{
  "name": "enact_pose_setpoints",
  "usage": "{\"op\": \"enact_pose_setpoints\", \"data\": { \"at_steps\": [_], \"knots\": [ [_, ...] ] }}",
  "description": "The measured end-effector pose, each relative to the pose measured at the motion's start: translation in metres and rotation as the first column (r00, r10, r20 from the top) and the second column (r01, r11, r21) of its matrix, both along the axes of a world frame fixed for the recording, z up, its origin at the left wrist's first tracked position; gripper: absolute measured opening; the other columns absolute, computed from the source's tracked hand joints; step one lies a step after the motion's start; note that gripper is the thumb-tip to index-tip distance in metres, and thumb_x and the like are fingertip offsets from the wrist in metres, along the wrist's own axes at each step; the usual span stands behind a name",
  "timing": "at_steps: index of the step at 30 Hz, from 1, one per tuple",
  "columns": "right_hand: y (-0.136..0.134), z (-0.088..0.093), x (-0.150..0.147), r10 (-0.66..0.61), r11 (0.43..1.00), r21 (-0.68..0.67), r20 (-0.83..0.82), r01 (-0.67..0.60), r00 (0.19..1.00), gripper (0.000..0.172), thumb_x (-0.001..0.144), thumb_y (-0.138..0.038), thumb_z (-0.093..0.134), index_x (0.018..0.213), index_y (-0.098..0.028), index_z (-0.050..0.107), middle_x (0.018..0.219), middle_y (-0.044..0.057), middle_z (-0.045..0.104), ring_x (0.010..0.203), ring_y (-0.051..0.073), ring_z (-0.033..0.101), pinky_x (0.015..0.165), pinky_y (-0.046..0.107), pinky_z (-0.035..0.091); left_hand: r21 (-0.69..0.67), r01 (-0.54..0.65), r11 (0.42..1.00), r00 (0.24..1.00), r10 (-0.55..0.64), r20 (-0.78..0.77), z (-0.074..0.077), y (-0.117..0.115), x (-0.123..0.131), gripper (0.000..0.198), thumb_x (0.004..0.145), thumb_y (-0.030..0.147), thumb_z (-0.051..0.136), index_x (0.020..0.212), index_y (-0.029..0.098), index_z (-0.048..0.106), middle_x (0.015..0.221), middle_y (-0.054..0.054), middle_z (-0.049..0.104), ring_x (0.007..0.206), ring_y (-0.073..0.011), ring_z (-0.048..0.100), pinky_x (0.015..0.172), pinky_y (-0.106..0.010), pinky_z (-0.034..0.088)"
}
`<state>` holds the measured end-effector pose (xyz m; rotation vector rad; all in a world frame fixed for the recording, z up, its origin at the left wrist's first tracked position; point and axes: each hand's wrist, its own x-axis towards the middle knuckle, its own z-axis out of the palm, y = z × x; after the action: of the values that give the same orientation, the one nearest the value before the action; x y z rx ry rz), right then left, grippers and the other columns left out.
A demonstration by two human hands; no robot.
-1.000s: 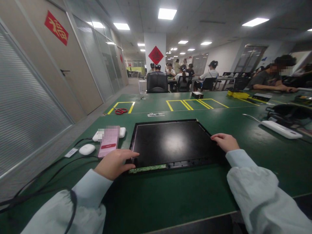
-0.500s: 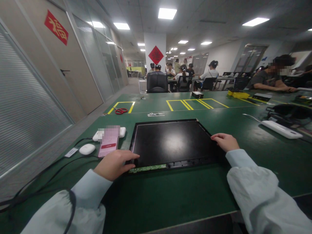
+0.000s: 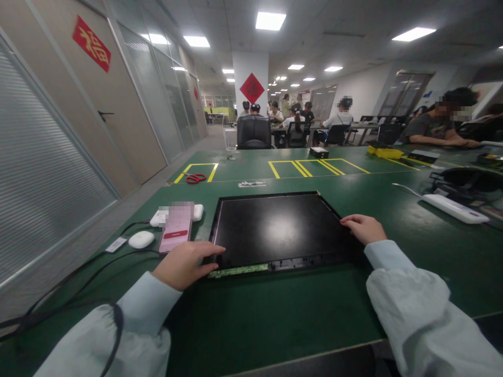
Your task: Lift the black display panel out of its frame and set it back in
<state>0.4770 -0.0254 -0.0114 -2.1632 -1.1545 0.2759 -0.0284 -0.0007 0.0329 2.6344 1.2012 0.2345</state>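
Worktop (image 3: 283,314): black panel (image 3: 271,225) lies flat on it, green circuit strip (image 3: 243,270) exposed at near edge. Left hand (image 3: 181,263): thumb and fingers parted at near-left corner; thumb slip could scrape strip. Right hand (image 3: 366,229): fingertips at right edge, can't tell if pinching; uneven push could skew panel into phone (image 3: 176,238).

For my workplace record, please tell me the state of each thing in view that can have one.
Black screen, lying flat, unlit
Left hand, open at the screen's near left corner
Right hand, at the screen's right edge, grip unclear
Phone, switched on
Scissors, blades too small to judge
Door, closed
Ceiling lights, on
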Motion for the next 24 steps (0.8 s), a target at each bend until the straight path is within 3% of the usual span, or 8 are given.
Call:
{"op": "enact_pose_setpoints", "data": {
  "at_steps": [6, 10, 12, 15, 18, 21, 24],
  "knots": [
    [0.000, -0.002, 0.001, 0.004, 0.999, 0.043, -0.028, -0.003, 1.000, 0.025, 0.064, -0.039, 0.062, 0.076, -0.026, 0.080, 0.076, 0.002, 0.076, 0.073, 0.023, 0.069, 0.078, 0.037, 0.051, 0.042, -0.045, 0.998, 0.993, 0.040, 0.114, -0.007, 0.002, -0.002, 0.038, 0.087, 0.040, 0.061, 0.117, 0.021, 0.075, 0.124, -0.012, 0.074, 0.111, -0.0291, 0.071, 0.101, -0.044, 0.054],
    [-0.001, -0.003, -0.002, -0.019, 0.989, 0.144, -0.021, 0.022, 1.000, 0.025, 0.064, -0.038, 0.061, 0.075, -0.026, 0.079, 0.074, 0.003, 0.076, 0.078, 0.025, 0.069, 0.080, 0.038, 0.052, 0.104, -0.141, 0.985, 0.977, 0.122, 0.174, -0.017, 0.005, 0.001, 0.050, 0.089, 0.045, 0.056, 0.127, 0.015, 0.068, 0.136, -0.018, 0.064, 0.125, -0.0328, 0.062, 0.110, -0.049, 0.047],
    [-0.001, -0.002, -0.006, 0.008, 0.976, 0.216, -0.031, -0.001, 0.999, 0.027, 0.063, -0.037, 0.060, 0.079, -0.025, 0.079, 0.083, 0.004, 0.078, 0.084, 0.025, 0.070, 0.085, 0.039, 0.052, 0.098, -0.202, 0.975, 0.969, 0.184, 0.164, -0.024, 0.008, 0.002, 0.059, 0.089, 0.046, 0.055, 0.134, 0.009, 0.063, 0.140, -0.023, 0.059, 0.130, -0.0357, 0.058, 0.113, -0.051, 0.044],
    [-0.002, 0.000, -0.018, 0.274, 0.906, 0.355, -0.079, -0.229, 0.959, 0.031, 0.063, -0.035, 0.062, 0.087, -0.025, 0.078, 0.114, 0.006, 0.077, 0.108, 0.027, 0.068, 0.099, 0.041, 0.050, 0.077, -0.276, 0.958, 0.957, 0.266, 0.118, -0.038, 0.014, 0.001, 0.066, 0.090, 0.047, 0.051, 0.139, 0.003, 0.056, 0.144, -0.028, 0.055, 0.135, -0.0387, 0.053, 0.114, -0.054, 0.041],
    [-0.004, -0.002, -0.033, 0.595, 0.763, 0.424, -0.165, -0.488, 0.787, 0.035, 0.064, -0.032, 0.065, 0.097, -0.024, 0.076, 0.133, 0.007, 0.070, 0.127, 0.027, 0.061, 0.109, 0.043, 0.045, 0.100, -0.316, 0.944, 0.946, 0.306, 0.104, -0.048, 0.019, 0.000, 0.063, 0.092, 0.047, 0.050, 0.139, 0.006, 0.056, 0.145, -0.026, 0.055, 0.138, -0.0385, 0.051, 0.115, -0.055, 0.040],
    [-0.003, -0.006, -0.042, 0.691, 0.714, 0.377, -0.241, -0.590, 0.681, 0.038, 0.065, -0.030, 0.067, 0.102, -0.023, 0.076, 0.133, 0.009, 0.069, 0.128, 0.027, 0.061, 0.111, 0.044, 0.045, 0.119, -0.349, 0.930, 0.936, 0.340, 0.089, -0.053, 0.022, -0.003, 0.061, 0.091, 0.049, 0.049, 0.134, 0.007, 0.060, 0.145, -0.026, 0.056, 0.139, -0.0396, 0.050, 0.115, -0.054, 0.040],
    [0.001, -0.010, -0.039, 0.661, 0.737, 0.326, -0.171, -0.591, 0.730, 0.035, 0.067, -0.031, 0.066, 0.100, -0.024, 0.076, 0.131, 0.009, 0.070, 0.126, 0.027, 0.062, 0.112, 0.045, 0.043, 0.113, -0.344, 0.932, 0.939, 0.341, 0.052, -0.052, 0.023, -0.004, 0.058, 0.091, 0.049, 0.048, 0.128, 0.008, 0.065, 0.142, -0.026, 0.059, 0.137, -0.0394, 0.052, 0.113, -0.055, 0.041]
  ]
}}
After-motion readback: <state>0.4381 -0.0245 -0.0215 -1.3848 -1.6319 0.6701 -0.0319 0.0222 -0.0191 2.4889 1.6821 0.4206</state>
